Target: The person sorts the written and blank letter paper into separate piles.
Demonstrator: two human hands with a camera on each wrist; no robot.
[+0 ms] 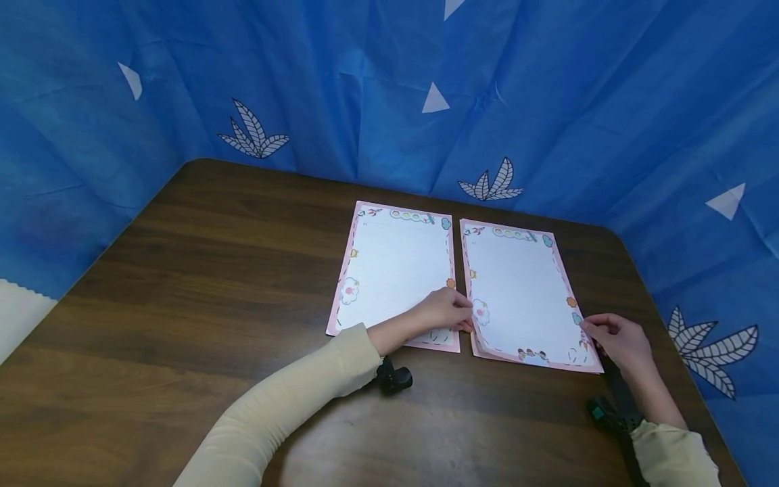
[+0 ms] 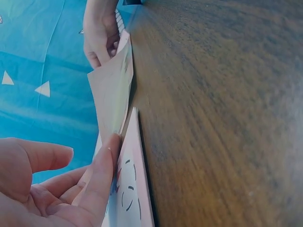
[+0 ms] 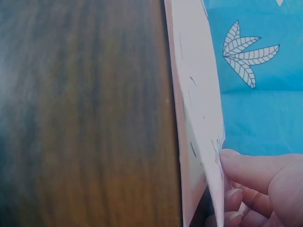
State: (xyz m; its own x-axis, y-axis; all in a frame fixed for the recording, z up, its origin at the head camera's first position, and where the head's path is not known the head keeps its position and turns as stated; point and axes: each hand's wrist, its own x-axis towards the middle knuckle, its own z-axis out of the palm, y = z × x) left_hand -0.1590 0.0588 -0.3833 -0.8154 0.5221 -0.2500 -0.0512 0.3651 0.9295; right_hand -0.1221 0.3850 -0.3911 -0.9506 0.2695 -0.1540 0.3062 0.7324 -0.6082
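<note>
Two pink-bordered stacks of decorated writing paper lie side by side on a brown wooden table. My right hand (image 1: 621, 341) pinches the right edge of the top sheet (image 1: 517, 291) on the right stack, thumb above and fingers beneath. In the right wrist view this sheet (image 3: 201, 71) rises away from the paper under it. My left hand (image 1: 447, 310) is over the gap between the stacks, fingertips at the right sheet's left edge. Its thumb stands apart from the fingers (image 2: 102, 175) in the left wrist view. Part of the left stack (image 1: 395, 270) is covered by this hand.
The table (image 1: 182, 284) stretches out to the left and toward the front. A blue curtain (image 1: 341, 88) with white triangles and leaf prints hangs behind and beside it. Dark camera mounts (image 1: 392, 377) sit under both wrists.
</note>
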